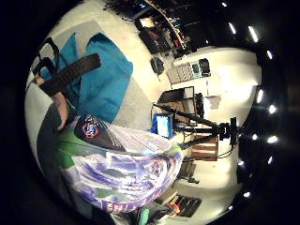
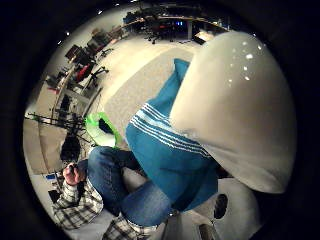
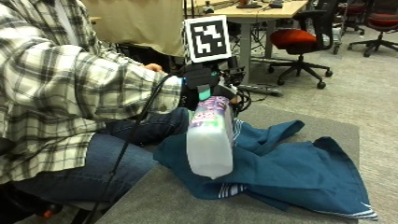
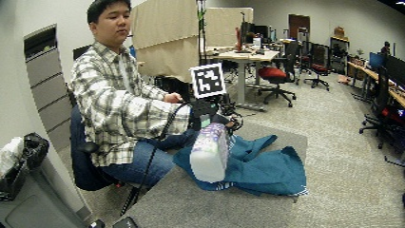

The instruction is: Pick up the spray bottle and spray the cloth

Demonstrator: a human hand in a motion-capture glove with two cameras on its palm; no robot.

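The gloved right hand [image 3: 202, 84] grips the white plastic spray bottle [image 3: 210, 140] by its neck; aim the nozzle down at the crumpled teal cloth [image 3: 292, 168] just below before squeezing.

From my palm I'm looking at the spray bottle [image 1: 124, 176] right up close, purple and green label filling a big chunk of the view, with the teal cloth [image 1: 101, 79] bunched on the grey table [image 1: 136, 110] behind it and a tripod [image 1: 197, 124] standing further back.
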